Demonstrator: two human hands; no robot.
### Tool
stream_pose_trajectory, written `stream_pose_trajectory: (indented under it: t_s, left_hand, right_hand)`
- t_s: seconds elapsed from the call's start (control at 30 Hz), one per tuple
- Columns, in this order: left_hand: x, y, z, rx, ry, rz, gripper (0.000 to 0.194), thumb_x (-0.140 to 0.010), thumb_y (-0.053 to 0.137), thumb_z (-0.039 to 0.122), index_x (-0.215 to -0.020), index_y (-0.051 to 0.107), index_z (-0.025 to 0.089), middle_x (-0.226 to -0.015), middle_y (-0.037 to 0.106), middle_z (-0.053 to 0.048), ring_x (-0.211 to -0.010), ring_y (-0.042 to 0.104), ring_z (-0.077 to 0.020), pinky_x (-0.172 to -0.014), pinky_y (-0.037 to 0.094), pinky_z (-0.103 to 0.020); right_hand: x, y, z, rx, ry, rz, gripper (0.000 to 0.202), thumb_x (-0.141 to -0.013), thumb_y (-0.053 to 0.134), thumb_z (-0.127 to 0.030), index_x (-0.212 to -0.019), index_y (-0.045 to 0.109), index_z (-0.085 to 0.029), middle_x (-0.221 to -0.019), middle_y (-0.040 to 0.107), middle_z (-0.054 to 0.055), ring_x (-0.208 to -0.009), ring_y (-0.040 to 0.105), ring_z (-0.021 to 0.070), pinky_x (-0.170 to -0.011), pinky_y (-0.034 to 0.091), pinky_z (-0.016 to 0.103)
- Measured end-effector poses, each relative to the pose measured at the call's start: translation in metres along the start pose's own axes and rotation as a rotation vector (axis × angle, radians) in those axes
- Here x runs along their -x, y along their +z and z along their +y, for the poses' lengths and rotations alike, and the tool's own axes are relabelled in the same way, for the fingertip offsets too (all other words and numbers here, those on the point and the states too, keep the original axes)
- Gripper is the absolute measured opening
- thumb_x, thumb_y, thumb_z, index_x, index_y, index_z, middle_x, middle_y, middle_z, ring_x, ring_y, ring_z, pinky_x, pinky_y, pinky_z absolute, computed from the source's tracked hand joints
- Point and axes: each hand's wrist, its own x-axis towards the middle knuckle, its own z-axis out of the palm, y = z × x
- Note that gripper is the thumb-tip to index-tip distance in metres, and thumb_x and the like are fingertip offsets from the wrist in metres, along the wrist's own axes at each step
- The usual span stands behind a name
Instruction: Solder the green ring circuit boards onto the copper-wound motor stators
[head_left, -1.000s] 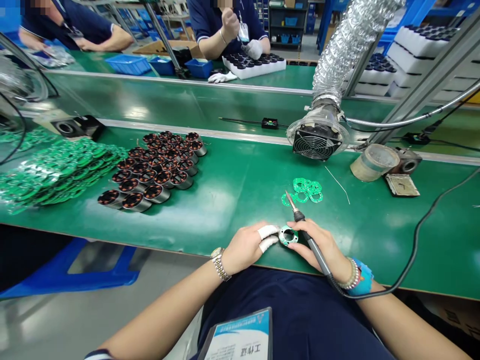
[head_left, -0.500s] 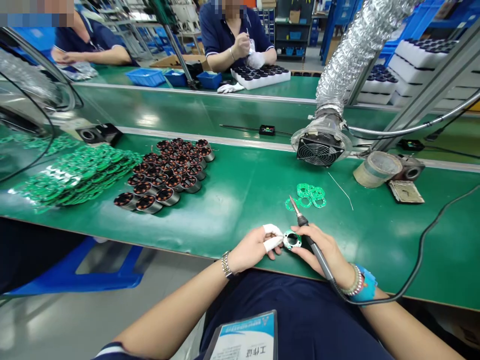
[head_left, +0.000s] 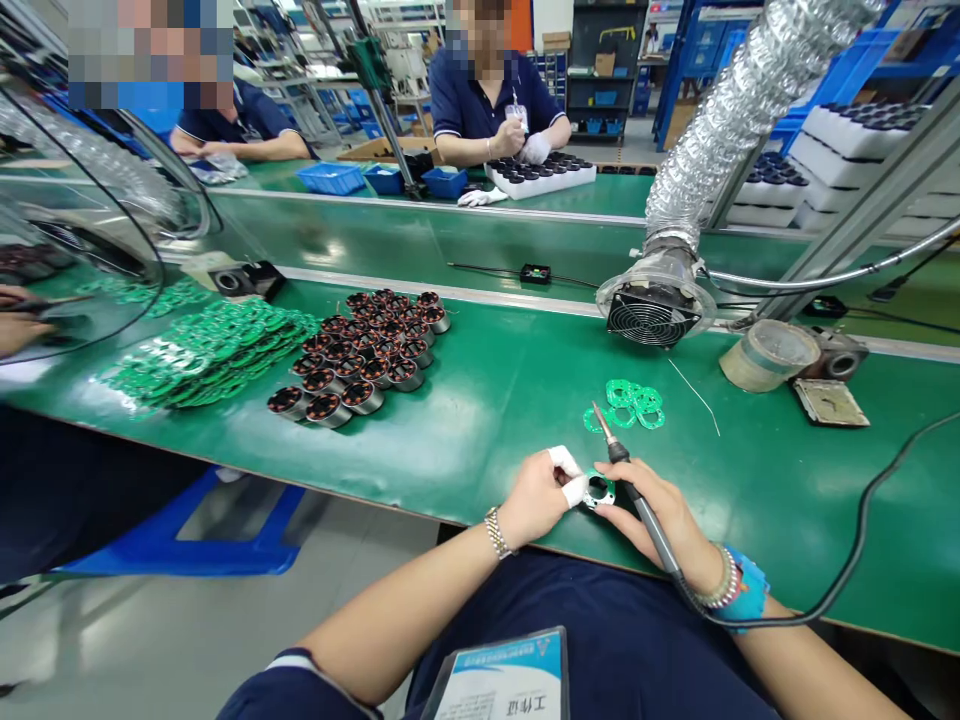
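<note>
A small ring-shaped circuit board, green and white with a dark centre hole, is held upright between my hands above the front edge of the bench. My left hand, with white covers on its thumb and a finger, pinches the ring's left side. On the other side, my right hand touches the ring with thumb and fingertips. That same hand carries a soldering iron, its tip pointing up and away from me. Just beyond the tip lie several loose green ring boards on the bench.
Wire-wound motor stators stand in rows left of my hands, beside stacked green board panels. A fan duct, a round tub and a solder wire are further back. Co-workers sit opposite; another person's hand shows at far left.
The view has swung left, so the bench appears shifted right and down. The ring is turned slightly between my fingers. A neighbour's hand has come into view at far left.
</note>
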Motion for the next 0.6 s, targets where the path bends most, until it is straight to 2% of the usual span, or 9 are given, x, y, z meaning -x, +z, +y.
stream_pose_trajectory:
  t_s: [0.07, 0.13, 0.23, 0.3, 0.37, 0.47, 0.53, 0.6]
  left_hand:
    - [0.008, 0.006, 0.002, -0.175, 0.087, 0.131, 0.013, -0.073, 0.056, 0.016, -0.061, 0.053, 0.014, -0.058, 0.053, 0.000, -0.054, 0.051, -0.0112, -0.052, 0.045, -0.023]
    - [0.020, 0.007, 0.000, -0.320, 0.232, 0.167, 0.013, -0.080, 0.050, 0.018, -0.072, 0.059, 0.014, -0.068, 0.059, -0.004, -0.062, 0.056, -0.0140, -0.060, 0.049, -0.026]
    - [0.037, 0.001, -0.005, -0.507, 0.479, 0.067, 0.022, -0.085, 0.043, 0.015, -0.101, 0.058, 0.013, -0.092, 0.064, -0.011, -0.081, 0.061, -0.0187, -0.071, 0.052, -0.030]
    - [0.045, -0.006, -0.006, -0.666, 0.568, 0.001, 0.034, -0.082, 0.041, 0.010, -0.114, 0.052, 0.012, -0.104, 0.062, -0.014, -0.093, 0.060, -0.0236, -0.075, 0.053, -0.035]
    - [0.045, -0.013, -0.001, -0.775, 0.546, -0.060, 0.038, -0.080, 0.042, 0.008, -0.118, 0.050, 0.012, -0.108, 0.060, -0.015, -0.100, 0.057, -0.0279, -0.077, 0.052, -0.040]
    - [0.036, -0.019, 0.013, -0.710, 0.367, -0.169, 0.034, -0.081, 0.050, 0.018, -0.115, 0.050, 0.018, -0.113, 0.057, -0.011, -0.100, 0.057, -0.0254, -0.079, 0.052, -0.038]
    - [0.027, -0.018, 0.020, -0.608, 0.254, -0.222, 0.048, -0.077, 0.059, 0.029, -0.122, 0.043, 0.020, -0.121, 0.053, -0.010, -0.098, 0.058, -0.0235, -0.079, 0.053, -0.036]
    - [0.019, -0.015, 0.023, -0.562, 0.199, -0.274, 0.066, -0.071, 0.066, 0.035, -0.128, 0.036, 0.021, -0.127, 0.049, -0.011, -0.099, 0.058, -0.0246, -0.080, 0.052, -0.037]
  right_hand:
    - [0.000, 0.000, -0.001, -0.002, -0.003, 0.009, 0.031, -0.080, 0.061, -0.022, -0.110, 0.051, -0.021, -0.100, 0.063, 0.008, -0.090, 0.061, 0.0179, -0.081, 0.052, 0.030]
    - [0.000, -0.001, -0.001, 0.005, 0.001, 0.011, 0.032, -0.080, 0.061, -0.023, -0.111, 0.052, -0.021, -0.099, 0.063, 0.007, -0.089, 0.061, 0.0180, -0.080, 0.052, 0.030]
    - [0.000, -0.001, -0.002, 0.005, 0.009, 0.012, 0.031, -0.081, 0.060, -0.024, -0.111, 0.053, -0.022, -0.096, 0.063, 0.007, -0.086, 0.061, 0.0180, -0.078, 0.053, 0.030]
    - [0.000, 0.000, -0.002, -0.003, 0.007, 0.010, 0.031, -0.081, 0.060, -0.023, -0.111, 0.053, -0.022, -0.097, 0.063, 0.007, -0.088, 0.061, 0.0183, -0.078, 0.052, 0.030]
    - [0.000, 0.000, -0.003, -0.007, 0.008, 0.003, 0.031, -0.081, 0.060, -0.022, -0.111, 0.052, -0.022, -0.099, 0.063, 0.007, -0.090, 0.061, 0.0185, -0.080, 0.052, 0.031]
    - [0.002, -0.002, -0.005, -0.006, 0.012, -0.011, 0.034, -0.080, 0.061, -0.023, -0.112, 0.050, -0.022, -0.106, 0.063, 0.008, -0.098, 0.061, 0.0195, -0.086, 0.051, 0.032]
    - [0.002, -0.008, -0.003, 0.015, 0.027, 0.011, 0.034, -0.080, 0.060, -0.024, -0.111, 0.048, -0.022, -0.115, 0.061, 0.010, -0.106, 0.059, 0.0204, -0.091, 0.049, 0.033]
    - [0.001, -0.018, 0.005, 0.077, 0.072, 0.093, 0.031, -0.081, 0.059, -0.024, -0.110, 0.047, -0.021, -0.121, 0.058, 0.012, -0.110, 0.057, 0.0212, -0.093, 0.048, 0.034]
